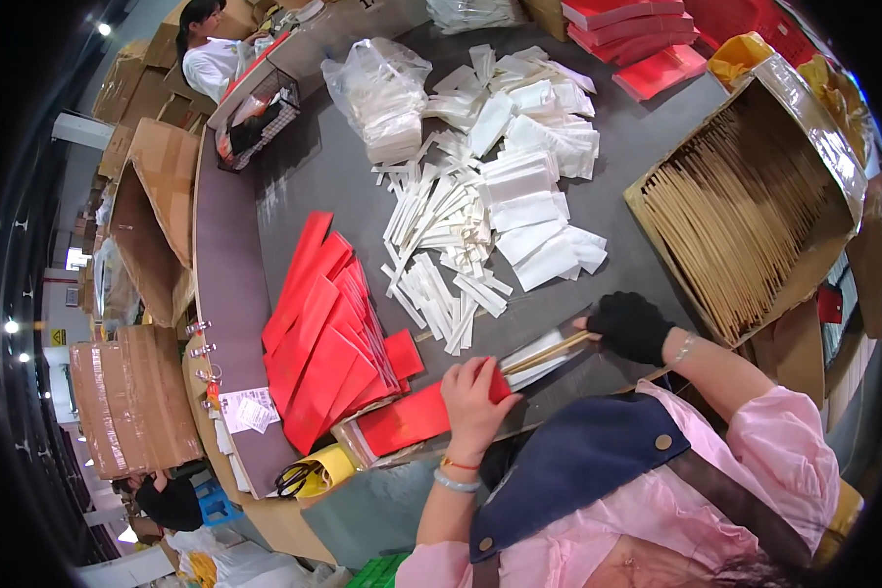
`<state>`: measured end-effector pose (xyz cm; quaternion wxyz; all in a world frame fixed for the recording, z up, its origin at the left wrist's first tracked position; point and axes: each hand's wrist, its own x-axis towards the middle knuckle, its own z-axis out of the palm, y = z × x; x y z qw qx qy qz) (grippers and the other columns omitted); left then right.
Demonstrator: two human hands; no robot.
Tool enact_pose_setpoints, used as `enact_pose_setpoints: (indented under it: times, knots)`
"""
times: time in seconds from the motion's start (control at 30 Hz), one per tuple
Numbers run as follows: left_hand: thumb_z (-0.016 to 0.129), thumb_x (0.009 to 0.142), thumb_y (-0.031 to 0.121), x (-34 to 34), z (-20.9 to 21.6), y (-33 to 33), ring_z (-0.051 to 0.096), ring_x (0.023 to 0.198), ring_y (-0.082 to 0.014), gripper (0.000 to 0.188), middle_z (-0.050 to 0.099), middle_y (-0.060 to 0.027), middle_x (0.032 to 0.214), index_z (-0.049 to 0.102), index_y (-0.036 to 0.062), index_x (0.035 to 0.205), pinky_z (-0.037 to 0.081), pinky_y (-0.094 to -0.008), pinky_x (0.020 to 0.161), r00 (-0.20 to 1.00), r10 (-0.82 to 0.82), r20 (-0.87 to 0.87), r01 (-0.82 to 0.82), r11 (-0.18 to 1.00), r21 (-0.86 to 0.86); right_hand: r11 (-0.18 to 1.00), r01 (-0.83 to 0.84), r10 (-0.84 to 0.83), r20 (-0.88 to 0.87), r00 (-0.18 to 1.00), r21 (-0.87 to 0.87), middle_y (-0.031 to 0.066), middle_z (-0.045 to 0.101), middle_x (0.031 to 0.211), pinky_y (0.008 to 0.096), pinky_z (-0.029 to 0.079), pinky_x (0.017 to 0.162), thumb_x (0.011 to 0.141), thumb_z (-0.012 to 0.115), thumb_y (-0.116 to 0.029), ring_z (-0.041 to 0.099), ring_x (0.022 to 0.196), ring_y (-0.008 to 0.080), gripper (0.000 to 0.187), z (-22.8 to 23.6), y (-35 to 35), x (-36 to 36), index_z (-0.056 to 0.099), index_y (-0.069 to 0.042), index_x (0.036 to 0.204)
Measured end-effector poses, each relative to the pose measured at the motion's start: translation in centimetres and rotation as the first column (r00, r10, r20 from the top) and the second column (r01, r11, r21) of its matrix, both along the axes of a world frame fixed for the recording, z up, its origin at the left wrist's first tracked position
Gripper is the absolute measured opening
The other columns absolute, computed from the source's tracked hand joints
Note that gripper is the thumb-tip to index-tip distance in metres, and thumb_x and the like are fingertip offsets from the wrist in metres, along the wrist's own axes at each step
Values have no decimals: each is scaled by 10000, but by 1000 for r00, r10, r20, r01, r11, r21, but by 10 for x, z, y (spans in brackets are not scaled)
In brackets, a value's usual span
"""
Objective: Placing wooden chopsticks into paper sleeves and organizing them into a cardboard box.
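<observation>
A long red paper sleeve (402, 418) lies near the table's front edge, and my bare left hand (475, 397) grips it by its right end. My right hand (629, 326), in a black fingerless glove, pinches the outer end of a pair of wooden chopsticks (559, 351). Their other end points into the sleeve's mouth beside my left fingers. Alongside the chopsticks lies a flat white packet (539, 365), partly in the sleeve. How far both reach inside is hidden.
To the left fans a pile of red sleeves (328, 343). Thin white paper strips (441, 220) and white packets (534, 196) lie ahead, beside a plastic bag (377, 88). A cardboard box of chopsticks (730, 225) stands right. Yellow tape (328, 470) sits front left. Another person (211, 59) is far left.
</observation>
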<state>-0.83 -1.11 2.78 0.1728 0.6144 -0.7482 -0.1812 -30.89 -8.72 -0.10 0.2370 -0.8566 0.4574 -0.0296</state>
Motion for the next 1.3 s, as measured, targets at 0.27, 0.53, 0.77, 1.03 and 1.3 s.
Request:
enact_pose_setpoints:
  times: [0.27,0.53,0.77,1.03,1.3]
  knots:
    - [861,570,217,-23,-4,-10,476,1135,-320,746,559,-85,1203,579,70,1245,355,-446,985,999,-40,36,40,999,-9,979,190,-201,244,949,68,165,608,914,432,482,800,770,692,-214,595,915,345,212,-17,-4,15,638,-51,895]
    - [706,692,112,-18,9,-28,512,999,-327,508,545,-112,1074,601,164,1187,446,-426,827,955,-283,92,280,959,46,949,-46,119,220,968,-311,98,594,1038,442,416,895,629,820,-410,588,978,269,562,20,-3,69,598,-120,1057]
    - [694,643,75,52,98,-66,513,981,-351,162,540,-147,1073,656,78,801,457,-468,830,941,-267,210,262,964,52,975,70,-26,208,978,-210,103,591,1006,439,401,876,614,798,-471,566,979,311,625,52,-10,25,589,-116,1083]
    - [808,657,505,16,3,-7,371,1286,-394,893,441,-202,1370,486,51,1355,231,-575,1098,901,347,262,-351,936,-32,971,94,-77,88,993,-219,104,592,1026,445,373,931,604,808,-447,566,990,298,639,56,1,30,590,-92,1088]
    - [830,651,477,10,-30,2,305,1341,-369,933,387,-184,1411,445,29,1373,155,-596,1114,886,463,-32,-458,884,93,984,-39,37,-16,999,-173,104,607,1051,450,367,959,600,801,-457,566,1022,295,653,59,-5,35,614,-80,1099]
